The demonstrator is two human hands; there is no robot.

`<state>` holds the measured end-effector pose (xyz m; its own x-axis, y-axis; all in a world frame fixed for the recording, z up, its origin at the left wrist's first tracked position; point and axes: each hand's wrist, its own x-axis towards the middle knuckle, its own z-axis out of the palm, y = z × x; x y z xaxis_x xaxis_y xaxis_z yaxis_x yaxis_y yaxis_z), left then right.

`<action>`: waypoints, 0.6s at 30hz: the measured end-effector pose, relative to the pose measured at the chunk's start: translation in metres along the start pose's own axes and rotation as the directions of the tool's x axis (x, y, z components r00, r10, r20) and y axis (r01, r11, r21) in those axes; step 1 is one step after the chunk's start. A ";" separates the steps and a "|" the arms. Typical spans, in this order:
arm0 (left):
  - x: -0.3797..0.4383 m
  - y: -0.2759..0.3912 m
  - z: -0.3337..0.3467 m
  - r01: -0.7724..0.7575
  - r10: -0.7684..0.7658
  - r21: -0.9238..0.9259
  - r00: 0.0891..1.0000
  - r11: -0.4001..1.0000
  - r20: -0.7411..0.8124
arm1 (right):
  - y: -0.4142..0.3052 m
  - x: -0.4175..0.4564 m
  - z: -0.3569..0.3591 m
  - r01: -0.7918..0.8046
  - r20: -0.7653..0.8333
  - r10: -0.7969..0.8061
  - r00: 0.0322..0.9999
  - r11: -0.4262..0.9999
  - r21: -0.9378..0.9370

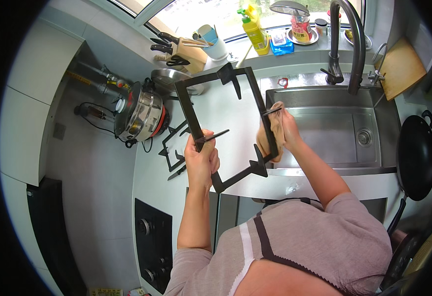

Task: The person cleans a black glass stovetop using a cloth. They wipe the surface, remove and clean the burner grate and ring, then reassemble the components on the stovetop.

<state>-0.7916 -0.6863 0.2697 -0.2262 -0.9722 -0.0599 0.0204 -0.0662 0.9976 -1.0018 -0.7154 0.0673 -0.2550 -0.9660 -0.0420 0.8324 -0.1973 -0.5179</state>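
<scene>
A square black pan support from a gas stove (253, 90) is held up, tilted, above the white countertop (234, 122). My left hand (202, 157) grips its left bar, close to one of the inward prongs. Against the right bar, my right hand (289, 127) presses a crumpled tan cloth (276, 127). Part of that cloth passes behind the bar, and my right fingertips are hidden by it. A second black pan support (167, 154) lies on the counter beyond my left wrist, next to a small knife (177, 172).
Right of the support is a stainless steel sink (323, 133) with a dark faucet (336, 70). A black frying pan (417, 157) stands at the far right. A steel pot (142, 111), a knife block (186, 55) and a yellow pump bottle (256, 35) line the back. The gas hob (153, 236) is lower left.
</scene>
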 end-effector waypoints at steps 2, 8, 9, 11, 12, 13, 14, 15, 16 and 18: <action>-0.005 0.004 0.005 -0.016 0.014 0.039 0.999 0.999 0.046 | -0.007 0.008 0.011 0.077 -0.168 -0.068 0.983 0.996 0.049; -0.023 0.007 0.020 -0.050 0.006 0.220 0.980 0.974 0.199 | -0.022 0.024 0.041 -0.029 0.328 0.095 0.940 0.979 -0.201; -0.024 0.007 0.019 -0.040 -0.008 0.232 0.979 0.972 0.201 | -0.018 0.027 0.049 0.049 0.416 0.074 0.906 0.960 -0.277; -0.028 0.012 0.022 -0.011 -0.036 0.198 0.971 0.980 0.235 | -0.016 0.029 0.062 0.172 0.525 0.037 0.850 0.923 -0.344; -0.030 0.013 0.023 0.007 -0.052 0.180 0.968 0.984 0.244 | -0.016 0.028 0.067 0.200 0.553 0.030 0.832 0.915 -0.351; -0.030 0.012 0.022 -0.004 -0.046 0.194 0.966 0.981 0.255 | -0.017 0.022 0.075 0.109 0.445 0.041 0.894 0.946 -0.304; -0.029 0.010 0.020 -0.015 -0.041 0.208 0.963 0.978 0.266 | -0.008 0.026 0.079 0.255 0.334 -0.133 0.933 0.900 -0.355; -0.028 0.009 0.021 -0.027 -0.036 0.218 0.959 0.976 0.283 | -0.007 0.030 0.076 0.290 0.295 -0.184 0.937 0.883 -0.369; -0.029 0.011 0.022 -0.030 -0.033 0.220 0.960 0.975 0.278 | -0.005 0.034 0.074 0.320 0.256 -0.233 0.938 0.865 -0.386; -0.029 0.010 0.020 -0.023 -0.032 0.220 0.969 0.975 0.246 | -0.002 0.041 0.070 0.334 0.213 -0.282 0.935 0.903 -0.269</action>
<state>-0.8042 -0.6547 0.2823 -0.4596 -0.8844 -0.0816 -0.1893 0.0077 0.9819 -0.9796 -0.7661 0.1270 -0.3688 -0.8835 0.2889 0.5343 -0.4558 -0.7119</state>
